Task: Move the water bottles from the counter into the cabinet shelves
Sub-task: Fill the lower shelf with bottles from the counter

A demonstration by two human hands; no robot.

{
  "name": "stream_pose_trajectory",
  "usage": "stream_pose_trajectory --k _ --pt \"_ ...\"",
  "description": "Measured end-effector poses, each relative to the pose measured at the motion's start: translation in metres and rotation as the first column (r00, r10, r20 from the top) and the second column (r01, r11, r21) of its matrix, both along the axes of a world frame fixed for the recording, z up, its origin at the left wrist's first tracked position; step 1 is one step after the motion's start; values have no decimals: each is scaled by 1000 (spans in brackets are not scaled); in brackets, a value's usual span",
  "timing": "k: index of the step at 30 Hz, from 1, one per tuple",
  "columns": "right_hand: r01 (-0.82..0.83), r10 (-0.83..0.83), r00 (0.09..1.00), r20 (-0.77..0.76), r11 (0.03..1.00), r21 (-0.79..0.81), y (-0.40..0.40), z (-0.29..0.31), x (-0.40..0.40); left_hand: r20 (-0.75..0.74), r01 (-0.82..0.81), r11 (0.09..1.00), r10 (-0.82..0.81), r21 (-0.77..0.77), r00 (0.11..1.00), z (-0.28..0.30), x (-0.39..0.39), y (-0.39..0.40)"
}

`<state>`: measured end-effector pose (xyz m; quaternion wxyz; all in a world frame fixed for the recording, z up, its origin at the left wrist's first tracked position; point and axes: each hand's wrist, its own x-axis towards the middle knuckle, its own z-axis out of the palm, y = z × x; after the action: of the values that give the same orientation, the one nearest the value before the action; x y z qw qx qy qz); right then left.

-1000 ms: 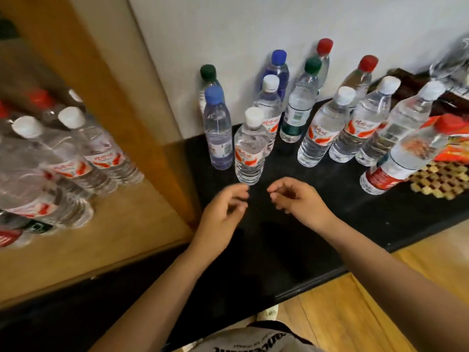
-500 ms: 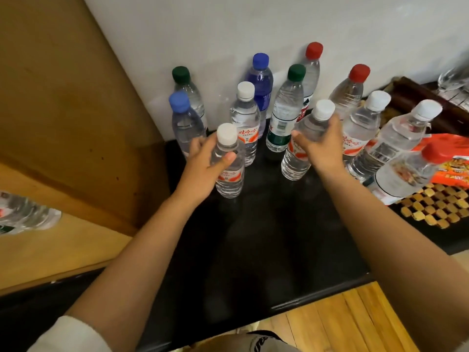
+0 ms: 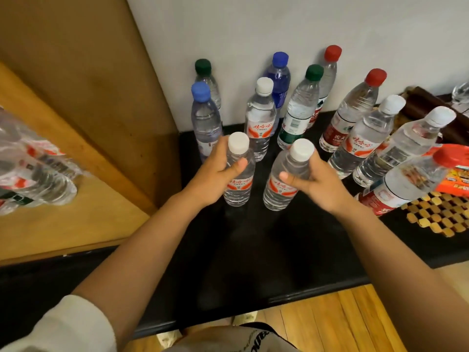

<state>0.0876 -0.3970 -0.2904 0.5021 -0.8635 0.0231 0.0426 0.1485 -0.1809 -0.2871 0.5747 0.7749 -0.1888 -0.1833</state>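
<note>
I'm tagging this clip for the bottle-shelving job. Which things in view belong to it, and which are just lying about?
Part of the job:
- white-capped bottle gripped by left hand
- white-capped bottle gripped by right hand
- standing bottles on black counter
- shelved bottles on cabinet shelf

Lying about:
- woven mat
- orange packet
- dark tray

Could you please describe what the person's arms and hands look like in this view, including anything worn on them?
Both hands, the left hand and the right hand, are bare: no gloves, rings, watch or bracelets show. The forearms are bare too. A cream-white sleeve, seemingly soft fabric, covers the left arm near the elbow, at the frame's lower left corner. No sleeve shows on the right arm within the frame.
</note>
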Motion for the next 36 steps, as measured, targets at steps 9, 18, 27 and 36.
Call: stream_pose_trajectory --k 9,18,27,36 --pt "-138 138 990 8 988 64 61 2 -53 -6 166 983 -166 83 986 0 -51 56" --pt "-241 244 969 -33 968 75 116 3 -86 14 213 970 -216 116 976 -1 -98 126" --pt "-261 261 965 -6 965 34 188 5 -99 -92 141 990 -143 -20 985 1 -119 196" --pt "-287 283 957 62 953 95 271 21 -56 -33 -11 995 8 -96 999 16 -87 272"
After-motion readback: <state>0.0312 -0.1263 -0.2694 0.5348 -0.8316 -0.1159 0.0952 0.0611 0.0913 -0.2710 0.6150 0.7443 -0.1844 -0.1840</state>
